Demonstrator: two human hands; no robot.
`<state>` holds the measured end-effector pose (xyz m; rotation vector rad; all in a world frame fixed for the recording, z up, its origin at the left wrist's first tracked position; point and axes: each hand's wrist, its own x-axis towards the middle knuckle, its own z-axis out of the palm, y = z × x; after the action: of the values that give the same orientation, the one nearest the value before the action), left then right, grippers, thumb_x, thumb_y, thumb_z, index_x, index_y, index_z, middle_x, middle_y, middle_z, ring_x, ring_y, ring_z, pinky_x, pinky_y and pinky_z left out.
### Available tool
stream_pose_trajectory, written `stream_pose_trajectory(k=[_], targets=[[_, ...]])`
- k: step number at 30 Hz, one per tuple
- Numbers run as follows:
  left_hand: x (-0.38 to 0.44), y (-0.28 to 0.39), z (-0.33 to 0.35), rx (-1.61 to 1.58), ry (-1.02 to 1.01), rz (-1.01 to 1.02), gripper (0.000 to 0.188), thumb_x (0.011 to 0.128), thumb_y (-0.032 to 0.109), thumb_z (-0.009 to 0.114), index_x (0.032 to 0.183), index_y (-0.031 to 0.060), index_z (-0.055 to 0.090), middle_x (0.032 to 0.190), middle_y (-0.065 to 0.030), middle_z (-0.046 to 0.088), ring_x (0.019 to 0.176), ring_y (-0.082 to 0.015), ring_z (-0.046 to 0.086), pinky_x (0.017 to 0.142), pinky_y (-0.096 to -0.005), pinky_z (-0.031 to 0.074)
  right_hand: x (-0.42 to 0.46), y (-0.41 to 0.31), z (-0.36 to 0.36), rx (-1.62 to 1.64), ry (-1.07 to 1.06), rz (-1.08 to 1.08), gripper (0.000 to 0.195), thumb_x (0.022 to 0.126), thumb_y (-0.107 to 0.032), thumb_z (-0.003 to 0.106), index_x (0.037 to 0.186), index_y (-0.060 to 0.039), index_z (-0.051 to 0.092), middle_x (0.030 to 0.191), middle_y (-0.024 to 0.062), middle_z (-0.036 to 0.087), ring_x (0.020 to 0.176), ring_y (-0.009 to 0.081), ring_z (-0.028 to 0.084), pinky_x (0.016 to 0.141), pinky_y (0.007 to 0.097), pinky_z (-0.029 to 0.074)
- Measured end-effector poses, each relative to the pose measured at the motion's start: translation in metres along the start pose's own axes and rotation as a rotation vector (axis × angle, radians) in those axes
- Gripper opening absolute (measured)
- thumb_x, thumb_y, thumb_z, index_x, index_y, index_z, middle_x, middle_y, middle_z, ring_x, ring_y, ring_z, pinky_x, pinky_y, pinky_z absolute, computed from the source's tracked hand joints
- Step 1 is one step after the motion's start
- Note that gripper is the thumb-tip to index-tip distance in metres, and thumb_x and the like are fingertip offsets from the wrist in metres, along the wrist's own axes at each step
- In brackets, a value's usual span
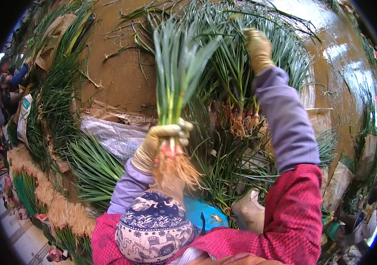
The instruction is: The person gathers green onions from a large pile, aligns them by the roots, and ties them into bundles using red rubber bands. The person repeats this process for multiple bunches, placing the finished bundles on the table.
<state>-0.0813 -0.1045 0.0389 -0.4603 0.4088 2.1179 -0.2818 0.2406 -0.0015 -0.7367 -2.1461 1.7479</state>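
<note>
My left hand (163, 139), in a yellowish glove, is closed around the lower stalks of a bunch of green onions (172, 79). The leaves point up and away from me, and the reddish bulbs with long tan roots hang below the fist. My right hand (258, 46), in a matching glove and blurred, is over the far leaves of a large heap of green onions (284, 49). Whether its fingers hold a leaf cannot be made out. More rooted stalks (240, 116) lie at the heap's near edge, between my arms.
Loose leaves (119, 51) lie scattered on the wet brown floor (115, 82). A printed white sack (115, 135) and another pile of green onions (92, 169) are at left, beyond them a long row (56, 96) and a person (6, 86). Close to me is a blue object (201, 212).
</note>
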Motion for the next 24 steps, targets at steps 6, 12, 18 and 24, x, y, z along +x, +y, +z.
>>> stream_pose_trajectory(k=[6,12,18,24], targets=[[0.002,0.049,0.012,-0.472,-0.705,0.156,0.014,0.092,0.001,0.065,0.106,0.0047,0.063,0.100,-0.0011,0.059,0.083,-0.0076,0.051,0.078,-0.0257,0.049,-0.106,0.007,-0.170,-0.047,-0.225,-0.348,0.020,0.100,-0.025,0.057,0.102,-0.0101,0.070,0.087,-0.0005,0.063,0.074,0.0113,0.053,0.074,0.0281,0.049],[0.040,0.039,0.027,-0.421,-0.642,0.056,0.024,0.082,-0.010,0.063,0.098,0.0081,0.062,0.098,0.0035,0.059,0.077,-0.0051,0.050,0.071,-0.0234,0.048,-0.252,0.025,-0.190,-0.994,-0.965,-0.011,0.037,0.092,-0.042,0.066,0.111,-0.0112,0.073,0.093,0.0130,0.075,0.078,0.0283,0.073,0.076,0.0386,0.057],[0.078,-0.028,0.013,0.154,-0.067,0.061,0.029,0.084,-0.002,0.064,0.113,0.0004,0.060,0.113,-0.0133,0.064,0.077,-0.0172,0.066,0.072,-0.0351,0.061,-0.214,0.086,-0.059,-1.219,-0.284,-0.113,0.034,0.088,-0.041,0.069,0.094,-0.0074,0.064,0.089,0.0165,0.070,0.082,0.0333,0.069,0.073,0.0440,0.055],[0.094,-0.052,-0.009,0.388,0.029,-0.070,0.025,0.087,0.001,0.068,0.111,0.0001,0.060,0.099,-0.0150,0.070,0.062,-0.0229,0.068,0.059,-0.0385,0.061,-0.258,0.061,-0.075,-0.786,-0.127,-0.178,0.025,0.095,-0.027,0.067,0.104,-0.0043,0.063,0.083,0.0098,0.070,0.070,0.0250,0.067,0.066,0.0376,0.055]])
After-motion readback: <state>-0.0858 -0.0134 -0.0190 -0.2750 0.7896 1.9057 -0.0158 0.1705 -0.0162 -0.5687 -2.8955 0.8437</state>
